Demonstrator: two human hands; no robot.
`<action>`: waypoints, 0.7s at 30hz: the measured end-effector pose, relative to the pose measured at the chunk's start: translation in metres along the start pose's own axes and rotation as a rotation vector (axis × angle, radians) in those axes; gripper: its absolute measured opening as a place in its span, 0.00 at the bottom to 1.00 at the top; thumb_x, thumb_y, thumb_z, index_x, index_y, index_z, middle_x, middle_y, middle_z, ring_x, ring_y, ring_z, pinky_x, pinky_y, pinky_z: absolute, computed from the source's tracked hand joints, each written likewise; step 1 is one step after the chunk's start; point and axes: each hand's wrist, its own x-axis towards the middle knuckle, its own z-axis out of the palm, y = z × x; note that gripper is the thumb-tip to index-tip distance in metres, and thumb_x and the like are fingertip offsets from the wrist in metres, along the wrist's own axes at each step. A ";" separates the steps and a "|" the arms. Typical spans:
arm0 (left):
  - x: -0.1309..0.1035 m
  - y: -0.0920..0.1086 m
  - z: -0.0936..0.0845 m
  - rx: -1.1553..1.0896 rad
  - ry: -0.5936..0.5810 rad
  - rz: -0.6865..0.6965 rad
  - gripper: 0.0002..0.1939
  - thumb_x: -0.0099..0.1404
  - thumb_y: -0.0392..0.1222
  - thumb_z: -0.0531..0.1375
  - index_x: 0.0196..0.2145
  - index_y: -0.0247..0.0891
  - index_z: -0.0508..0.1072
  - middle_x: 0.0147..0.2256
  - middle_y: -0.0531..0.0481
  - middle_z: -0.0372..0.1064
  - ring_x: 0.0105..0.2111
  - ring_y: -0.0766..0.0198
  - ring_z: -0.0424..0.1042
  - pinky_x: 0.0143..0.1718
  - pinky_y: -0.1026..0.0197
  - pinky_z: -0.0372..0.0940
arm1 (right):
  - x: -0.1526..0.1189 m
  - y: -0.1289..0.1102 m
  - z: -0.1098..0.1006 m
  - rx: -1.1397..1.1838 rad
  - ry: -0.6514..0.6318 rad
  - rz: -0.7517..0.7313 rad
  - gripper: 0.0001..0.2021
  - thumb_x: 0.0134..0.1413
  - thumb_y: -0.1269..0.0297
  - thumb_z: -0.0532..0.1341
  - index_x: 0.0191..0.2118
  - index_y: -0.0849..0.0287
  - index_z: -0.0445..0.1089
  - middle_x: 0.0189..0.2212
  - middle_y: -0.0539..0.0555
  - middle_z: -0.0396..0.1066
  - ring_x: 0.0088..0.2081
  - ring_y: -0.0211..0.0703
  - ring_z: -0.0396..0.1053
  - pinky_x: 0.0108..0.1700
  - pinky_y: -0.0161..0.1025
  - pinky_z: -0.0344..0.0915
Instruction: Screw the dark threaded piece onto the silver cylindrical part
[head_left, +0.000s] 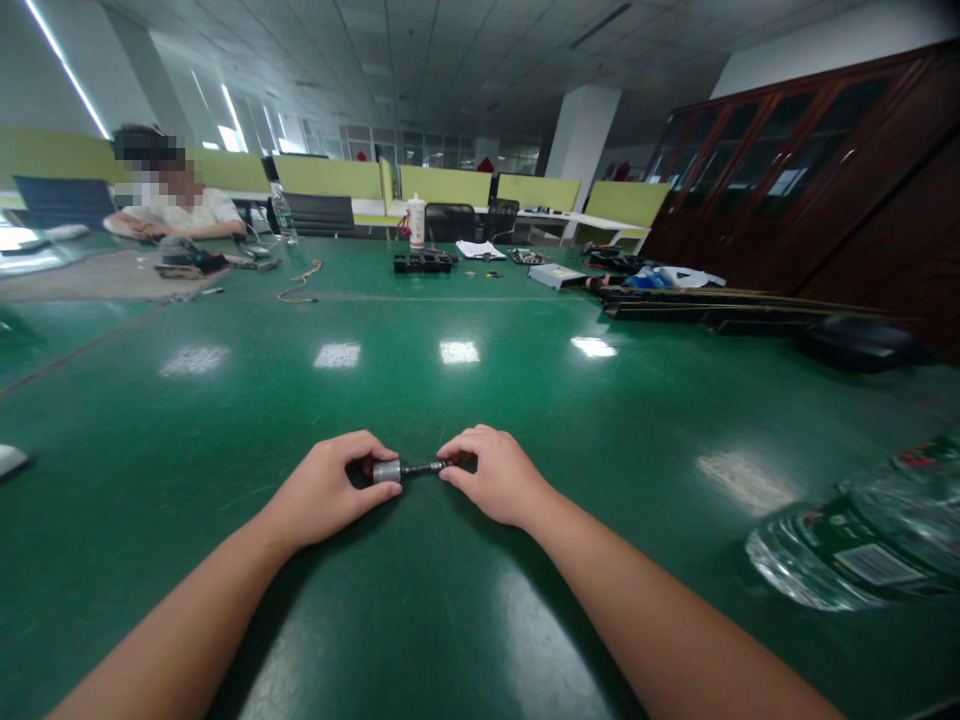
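In the head view, a short grey metal cylinder (387, 471) with a thin dark shaft (420, 467) lies level, low over the green table (360, 620). Its exact kind is too small to tell. My left hand (330, 490) is closed around the cylinder, thumb in front and fingers behind. The shaft's right end is pinched between the thumb and forefinger of my right hand (499, 475). The fingertips hide that end, and the left fingers hide the cylinder's back.
A large clear water bottle (862, 550) lies at the right. Farther back are a black box-shaped part (425, 262), a white cup (415, 222), a silver box (556, 276) and long dark bars (675, 303). Another person (180, 205) sits at the far left.
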 end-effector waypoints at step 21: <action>-0.001 0.012 0.004 -0.069 -0.107 0.022 0.11 0.60 0.46 0.64 0.39 0.40 0.77 0.34 0.52 0.73 0.34 0.61 0.72 0.36 0.62 0.64 | -0.002 -0.015 0.005 0.065 -0.076 -0.105 0.07 0.51 0.68 0.68 0.38 0.57 0.78 0.34 0.51 0.76 0.38 0.41 0.68 0.43 0.39 0.61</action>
